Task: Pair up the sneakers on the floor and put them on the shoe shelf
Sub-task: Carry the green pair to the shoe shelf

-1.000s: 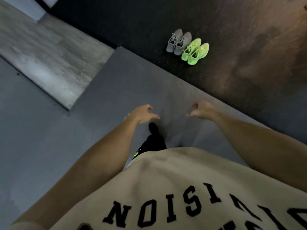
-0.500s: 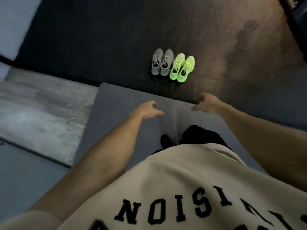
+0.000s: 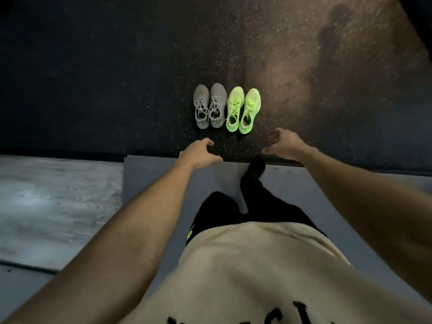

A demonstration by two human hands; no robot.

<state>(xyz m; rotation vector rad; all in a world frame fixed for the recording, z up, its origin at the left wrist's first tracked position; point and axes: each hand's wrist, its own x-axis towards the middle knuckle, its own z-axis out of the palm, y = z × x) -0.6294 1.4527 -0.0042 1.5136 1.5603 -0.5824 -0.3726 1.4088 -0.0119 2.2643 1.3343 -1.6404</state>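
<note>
Sneakers closer now than second ago: grey pair (image 3: 210, 105) at 12 o'clock, neon green pair (image 3: 243, 109) touching at 1. Left hand (image 3: 197, 155), right hand (image 3: 281, 144) empty, fingers loosely curled, nearing heels; pairing done, shelf unseen.

Person stepped closer, left hand (image 3: 197, 154) and right hand (image 3: 282, 143) now nearer grey sneakers (image 3: 209, 105), green sneakers (image 3: 243, 109)

Black block lettering across cream T-shirt (image 3: 257, 265), cut off by bottom edge of view, only letter tops showing, not readable. Small neon-green mark on black trousers (image 3: 233, 206) at waistband, too small to read.
</note>
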